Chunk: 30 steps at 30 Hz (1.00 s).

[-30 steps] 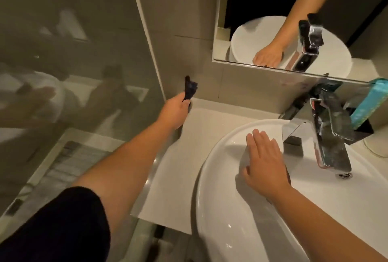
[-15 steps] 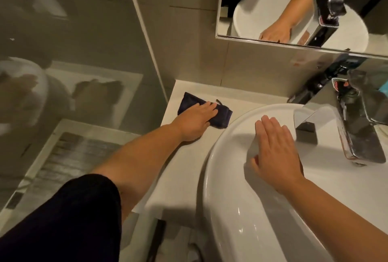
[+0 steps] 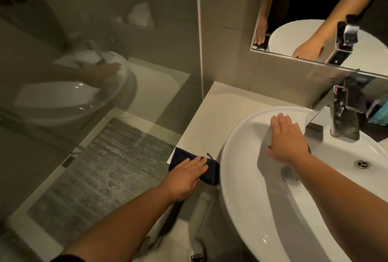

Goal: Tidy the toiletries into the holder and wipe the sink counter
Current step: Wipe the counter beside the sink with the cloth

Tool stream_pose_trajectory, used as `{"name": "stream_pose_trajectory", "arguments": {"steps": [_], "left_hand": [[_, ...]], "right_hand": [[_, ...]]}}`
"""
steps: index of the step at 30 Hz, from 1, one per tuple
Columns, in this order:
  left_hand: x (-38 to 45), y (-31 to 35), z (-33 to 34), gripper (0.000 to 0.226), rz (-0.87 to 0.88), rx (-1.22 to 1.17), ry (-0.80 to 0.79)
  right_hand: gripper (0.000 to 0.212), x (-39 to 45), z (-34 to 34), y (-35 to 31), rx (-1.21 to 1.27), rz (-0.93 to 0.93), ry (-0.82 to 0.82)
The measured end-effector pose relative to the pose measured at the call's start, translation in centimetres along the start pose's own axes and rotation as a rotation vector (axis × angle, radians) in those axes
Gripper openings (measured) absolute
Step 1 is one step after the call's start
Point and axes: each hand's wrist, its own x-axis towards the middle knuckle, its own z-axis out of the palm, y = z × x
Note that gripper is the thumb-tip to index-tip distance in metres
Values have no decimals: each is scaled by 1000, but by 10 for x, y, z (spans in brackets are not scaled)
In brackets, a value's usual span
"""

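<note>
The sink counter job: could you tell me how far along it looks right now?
Done: the counter left of the basin carries no loose toiletries. In hand: the left hand presses a dark cloth flat at the counter's front edge, mid-wipe; the right hand rests inside the basin. Left: items beside the faucet are too blurred to judge.

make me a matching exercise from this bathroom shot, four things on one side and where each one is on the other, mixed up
Things:
1. left hand
2. right hand
3. dark cloth
4. tap

Places:
A. at the front edge of the counter, under a palm
B. flat on the inner wall of the white basin
C. at the back of the basin, below the mirror
D. pressing down on the cloth, left of the basin

Pairs: 1-D, 2-B, 3-A, 4-C
</note>
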Motion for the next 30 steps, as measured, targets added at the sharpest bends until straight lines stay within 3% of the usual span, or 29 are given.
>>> {"name": "stream_pose_trajectory", "arguments": {"steps": [4,6,9,12,14,17,21,23,25,30], "left_hand": [[-27,16,3,45,-100,-52,8],[-39,21,5,42,-174,-193,28],[-59,32,8,33,-417,-658,118],[-70,51,10,29,-698,-1352,254],[-68,59,4,27,-791,-1753,317],[-51,54,-15,27,-812,-1921,351],[6,28,-53,30,-762,-1879,456],[49,10,-75,29,-699,-1725,541],[102,-4,-98,27,-587,-1409,552],[244,-5,-126,26,-183,-503,377]], "right_hand": [[95,-2,-5,2,21,-9,-44],[95,-2,-8,3,18,-19,-78],[97,-2,-10,6,20,-37,-96],[97,-2,-10,7,17,-39,-90],[97,-3,-9,7,18,-38,-85],[96,-4,-8,5,16,-38,-75],[93,-4,-8,3,23,-34,-44],[92,-4,-8,2,37,-36,-33],[93,-3,-7,3,56,-25,-15],[92,0,2,0,68,-9,37]]}}
